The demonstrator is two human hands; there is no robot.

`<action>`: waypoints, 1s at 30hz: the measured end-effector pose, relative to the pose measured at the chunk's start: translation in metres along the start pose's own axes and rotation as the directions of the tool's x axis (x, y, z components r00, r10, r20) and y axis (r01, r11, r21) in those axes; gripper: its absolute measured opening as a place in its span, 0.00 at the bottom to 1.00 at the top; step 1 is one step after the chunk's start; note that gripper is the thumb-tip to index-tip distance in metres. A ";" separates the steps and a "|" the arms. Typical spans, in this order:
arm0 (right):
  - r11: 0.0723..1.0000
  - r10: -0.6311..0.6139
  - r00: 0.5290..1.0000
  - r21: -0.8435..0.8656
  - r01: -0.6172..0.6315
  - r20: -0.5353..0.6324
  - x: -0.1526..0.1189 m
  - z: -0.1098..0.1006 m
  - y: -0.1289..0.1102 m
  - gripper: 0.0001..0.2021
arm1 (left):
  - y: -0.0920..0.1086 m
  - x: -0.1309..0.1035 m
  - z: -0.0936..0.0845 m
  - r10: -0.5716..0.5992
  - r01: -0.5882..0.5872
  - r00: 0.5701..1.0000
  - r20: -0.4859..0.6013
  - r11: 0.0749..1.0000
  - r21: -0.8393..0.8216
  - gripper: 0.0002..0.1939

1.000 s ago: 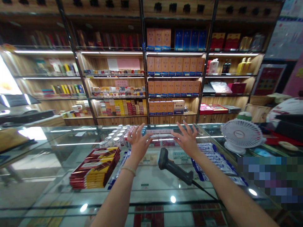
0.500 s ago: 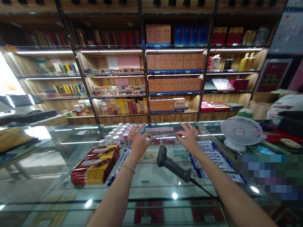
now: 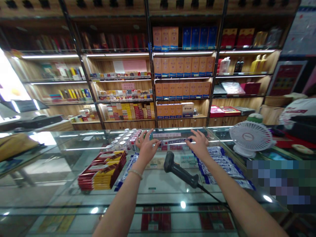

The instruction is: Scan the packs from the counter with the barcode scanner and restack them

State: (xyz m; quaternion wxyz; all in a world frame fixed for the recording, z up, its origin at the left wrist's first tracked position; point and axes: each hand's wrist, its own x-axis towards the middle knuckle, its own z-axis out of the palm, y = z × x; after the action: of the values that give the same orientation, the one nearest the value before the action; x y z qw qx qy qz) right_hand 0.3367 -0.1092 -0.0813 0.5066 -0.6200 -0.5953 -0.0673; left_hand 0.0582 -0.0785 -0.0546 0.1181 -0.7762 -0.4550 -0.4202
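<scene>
Between my two hands a narrow blue-and-white packet [image 3: 172,141] is stretched out level above the glass counter [image 3: 158,179]. My left hand [image 3: 147,146] pinches its left end between thumb and finger, the other fingers raised. Its right end is pinched by my right hand [image 3: 199,143]. A dark barcode scanner [image 3: 181,171] lies on the glass below them. Beside my right forearm are several blue-and-white packets [image 3: 223,166]; more such packets [image 3: 127,171] lie left of my left forearm. Farther left sit stacked red-and-yellow packets [image 3: 103,171].
Clear jars with white lids [image 3: 123,141] stand behind my left hand. A white fan [image 3: 250,138] is on the counter at right. The scanner's cable [image 3: 212,196] runs toward my right forearm. Stocked shelves [image 3: 182,78] line the wall.
The packet between my hands has turned from edge-on to show its printed face. Both hands have shifted slightly right. The camera view has moved a little.
</scene>
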 end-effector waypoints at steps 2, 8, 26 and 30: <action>0.999 0.030 1.000 0.020 -0.030 -0.009 0.000 0.000 0.000 0.11 | 0.002 0.000 -0.002 -0.022 0.022 1.000 0.000 1.000 0.007 0.11; 0.994 0.070 0.997 0.085 -0.072 0.027 0.008 -0.006 -0.012 0.19 | 0.010 0.007 -0.015 -0.061 0.061 0.998 0.013 0.998 0.017 0.12; 0.975 -0.216 0.951 -0.009 0.223 0.222 0.011 0.052 -0.151 0.08 | -0.006 -0.087 -0.147 -0.145 0.174 0.982 -0.121 0.942 0.286 0.13; 0.957 -0.258 0.912 -0.047 0.288 0.320 0.001 0.070 -0.173 0.07 | -0.011 -0.111 -0.151 -0.166 0.202 0.976 -0.141 0.932 0.300 0.14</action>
State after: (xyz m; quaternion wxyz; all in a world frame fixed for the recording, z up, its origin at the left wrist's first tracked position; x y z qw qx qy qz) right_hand 0.1611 -0.0975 -0.0188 0.3628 -0.5564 -0.7445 -0.0670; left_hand -0.0583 -0.2249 -0.0475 0.2252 -0.6765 -0.5791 -0.3953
